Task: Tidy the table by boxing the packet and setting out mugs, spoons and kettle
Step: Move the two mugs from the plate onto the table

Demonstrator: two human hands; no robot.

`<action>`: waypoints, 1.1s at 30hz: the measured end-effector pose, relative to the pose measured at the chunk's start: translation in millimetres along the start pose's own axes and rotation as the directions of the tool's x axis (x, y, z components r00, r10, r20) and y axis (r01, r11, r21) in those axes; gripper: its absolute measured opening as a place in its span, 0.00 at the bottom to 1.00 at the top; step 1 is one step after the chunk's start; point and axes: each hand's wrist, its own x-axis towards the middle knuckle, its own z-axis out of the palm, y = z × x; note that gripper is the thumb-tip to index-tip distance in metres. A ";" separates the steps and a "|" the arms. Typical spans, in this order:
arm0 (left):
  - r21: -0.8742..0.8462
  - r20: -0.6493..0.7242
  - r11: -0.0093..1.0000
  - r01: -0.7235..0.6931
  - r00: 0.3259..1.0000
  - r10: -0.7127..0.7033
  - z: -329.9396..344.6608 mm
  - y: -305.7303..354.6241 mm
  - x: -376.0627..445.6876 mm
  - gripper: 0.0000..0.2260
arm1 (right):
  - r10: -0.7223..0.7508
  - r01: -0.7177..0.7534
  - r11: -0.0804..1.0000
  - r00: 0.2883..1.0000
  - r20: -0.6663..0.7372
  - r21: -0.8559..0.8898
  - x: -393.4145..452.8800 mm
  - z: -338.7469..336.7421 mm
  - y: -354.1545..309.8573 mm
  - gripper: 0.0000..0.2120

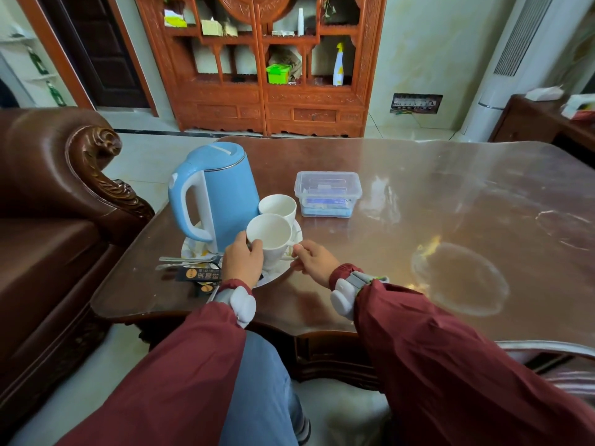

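Near the table's (386,304) left front edge, left hand (242,263) and right hand (314,260) grip the near mug (272,236); kettle (214,191), second mug (278,206) crowd behind, box (328,193) beyond; bare tabletop rightward.

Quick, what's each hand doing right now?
Left hand: grips the near mug by its side.
Right hand: pinches that mug's handle.

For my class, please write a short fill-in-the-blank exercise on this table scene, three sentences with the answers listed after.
1. Both hands, left hand and right hand, hold the nearer white ceramic mug, which is ____ inside.
2. The tall plastic kettle is coloured ____.
3. The clear plastic box has its lid ____.

Answers: empty; blue; on
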 end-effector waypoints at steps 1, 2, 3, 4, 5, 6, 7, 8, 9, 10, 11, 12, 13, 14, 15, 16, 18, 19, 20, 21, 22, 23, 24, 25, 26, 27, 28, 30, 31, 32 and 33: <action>-0.012 -0.031 1.000 -0.020 0.999 0.020 -0.8 0.1 -2.7 0.14 | -0.024 0.025 1.000 1.000 -0.020 0.011 -1.3 -2.5 0.5 0.10; -0.019 -0.063 0.999 -0.047 0.997 0.046 -0.1 3.2 -6.1 0.14 | -0.048 0.049 0.999 0.998 -0.042 0.022 -4.0 -7.6 1.5 0.11; -0.026 -0.089 0.997 -0.071 0.994 0.069 1.2 6.9 -9.9 0.14 | -0.067 0.069 0.997 0.996 -0.062 0.028 -7.2 -13.7 3.4 0.11; -0.033 -0.108 0.996 -0.087 0.991 0.083 3.1 10.8 -12.5 0.14 | -0.079 0.082 0.996 0.994 -0.082 0.032 -10.2 -19.2 4.7 0.12; -0.038 -0.112 0.994 -0.098 0.989 0.093 5.8 15.5 -14.6 0.14 | -0.084 0.089 0.995 0.991 -0.107 0.034 -13.2 -25.0 6.6 0.12; -0.044 -0.105 0.993 -0.112 0.989 0.107 9.9 20.4 -16.0 0.13 | -0.085 0.090 0.995 0.986 -0.140 0.032 -16.0 -31.1 9.4 0.13; -0.047 -0.091 0.991 -0.128 0.988 0.123 15.0 26.1 -17.3 0.13 | -0.083 0.089 0.996 0.981 -0.178 0.026 -18.8 -37.5 13.0 0.13; -0.052 -0.077 0.989 -0.141 0.988 0.137 21.4 32.6 -18.0 0.13 | -0.082 0.088 0.996 0.975 -0.208 0.021 -20.7 -44.6 16.6 0.14; -0.058 -0.066 0.988 -0.144 0.988 0.141 24.5 36.9 -17.8 0.13 | -0.082 0.089 0.996 0.972 -0.222 0.021 -21.4 -48.0 18.1 0.14; -0.070 -0.053 0.987 -0.148 0.988 0.144 29.5 42.9 -18.1 0.13 | -0.078 0.086 0.996 0.968 -0.238 0.023 -22.0 -53.3 20.7 0.14; -0.085 -0.040 0.985 -0.152 0.988 0.149 35.2 49.2 -19.5 0.12 | -0.072 0.081 0.996 0.964 -0.255 0.023 -22.9 -58.9 23.8 0.13; -0.104 -0.023 0.983 -0.152 0.988 0.150 41.3 55.5 -20.5 0.12 | -0.062 0.071 0.997 0.961 -0.271 0.024 -22.8 -64.8 27.2 0.13; -0.127 0.004 0.981 -0.145 0.989 0.147 48.1 61.9 -21.5 0.12 | -0.052 0.061 0.998 0.956 -0.287 0.022 -22.0 -71.4 30.6 0.12; -0.155 0.035 0.979 -0.131 0.990 0.138 54.7 68.0 -21.9 0.12 | -0.047 0.054 0.998 0.952 -0.302 0.017 -20.4 -77.6 33.7 0.12; -0.179 0.067 0.977 -0.116 0.989 0.130 60.8 73.9 -21.5 0.12 | -0.043 0.050 0.999 0.947 -0.317 0.012 -18.1 -83.4 37.0 0.12; -0.196 0.097 0.975 -0.104 0.987 0.125 68.5 79.1 -19.0 0.13 | -0.036 0.043 0.999 0.942 -0.333 0.014 -14.5 -89.1 41.0 0.13; -0.206 0.141 0.974 -0.092 0.982 0.122 76.9 87.1 -14.2 0.13 | -0.023 0.033 0.999 0.935 -0.353 0.021 -9.6 -96.2 44.1 0.13; -0.204 0.162 0.975 -0.084 0.980 0.118 81.7 91.3 -9.9 0.14 | -0.013 0.025 0.999 0.932 -0.362 0.028 -5.4 -100.4 46.4 0.14; -0.200 0.179 0.977 -0.076 0.977 0.112 86.5 95.0 -5.2 0.14 | -0.005 0.019 0.999 0.930 -0.368 0.035 -0.7 -103.8 48.4 0.14; -0.195 0.195 0.979 -0.065 0.975 0.103 91.3 98.6 0.1 0.14 | 0.006 0.011 0.999 0.929 -0.370 0.044 4.6 -107.2 50.2 0.14; -0.187 0.209 0.981 -0.051 0.974 0.090 95.4 101.2 5.4 0.14 | 0.017 0.004 0.998 0.929 -0.369 0.057 10.0 -109.7 52.3 0.14; -0.174 0.221 0.984 -0.039 0.972 0.078 99.7 103.8 12.2 0.15 | 0.027 -0.003 0.998 0.929 -0.368 0.066 17.3 -111.9 54.3 0.14; -0.164 0.230 0.986 -0.031 0.971 0.069 102.4 105.7 17.6 0.15 | 0.033 -0.009 0.998 0.929 -0.369 0.066 22.6 -113.3 55.4 0.14; -0.155 0.235 0.988 -0.025 0.970 0.062 105.1 107.2 23.0 0.15 | 0.038 -0.018 0.998 0.929 -0.368 0.057 28.0 -114.7 56.1 0.14; -0.147 0.237 0.989 -0.021 0.970 0.056 108.2 108.4 29.9 0.15 | 0.040 -0.023 0.999 0.930 -0.366 0.048 35.1 -115.7 57.3 0.14; -0.147 0.236 0.989 -0.020 0.970 0.054 108.1 109.3 32.3 0.14 | 0.035 -0.024 0.999 0.931 -0.364 0.037 36.6 -116.2 56.9 0.15; -0.140 0.238 0.990 -0.019 0.970 0.052 109.8 109.7 36.5 0.14 | 0.034 -0.024 0.999 0.933 -0.360 0.034 40.2 -116.5 57.3 0.15; -0.117 0.252 0.993 -0.011 0.967 0.041 114.1 109.9 44.8 0.14 | 0.038 -0.027 0.999 0.933 -0.357 0.035 48.9 -117.0 59.4 0.15; -0.104 0.261 0.995 -0.005 0.965 0.032 118.9 109.2 50.5 0.14 | 0.049 -0.039 0.999 0.933 -0.356 0.034 55.9 -117.4 62.0 0.15; -0.096 0.263 0.995 -0.004 0.964 0.029 119.8 108.0 52.3 0.15 | 0.056 -0.047 0.998 0.933 -0.356 0.033 57.8 -117.0 62.7 0.15; -0.093 0.266 0.996 -0.004 0.964 0.028 121.5 106.9 53.2 0.15 | 0.066 -0.058 0.998 0.935 -0.350 0.031 59.0 -117.0 63.7 0.15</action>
